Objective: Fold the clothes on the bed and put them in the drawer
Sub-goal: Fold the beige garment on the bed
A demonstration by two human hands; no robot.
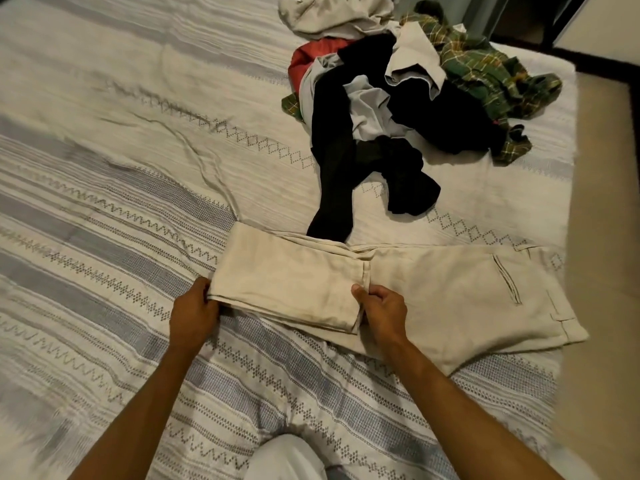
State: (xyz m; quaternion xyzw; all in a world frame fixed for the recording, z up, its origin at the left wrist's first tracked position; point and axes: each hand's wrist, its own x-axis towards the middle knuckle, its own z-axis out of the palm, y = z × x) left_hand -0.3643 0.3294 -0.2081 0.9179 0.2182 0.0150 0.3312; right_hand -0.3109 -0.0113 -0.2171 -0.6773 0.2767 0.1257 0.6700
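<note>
Beige trousers (450, 292) lie flat on the bed (104, 202), their legs folded back over the upper part so the hems end near the middle. My left hand (194, 313) grips the folded left edge of the trousers. My right hand (382, 310) pinches the leg hems at the near edge of the fold. Behind them lies a pile of unfolded clothes: a black garment (339, 161), a green plaid shirt (485, 67), a red piece (308, 53), a pale grey piece (367, 109) and a beige garment (329, 12).
The bed cover is white with grey woven stripes. The bed's right edge runs down the right side, with floor (609, 237) beyond it. My knee in light fabric (287, 459) shows at the bottom. No drawer is in view.
</note>
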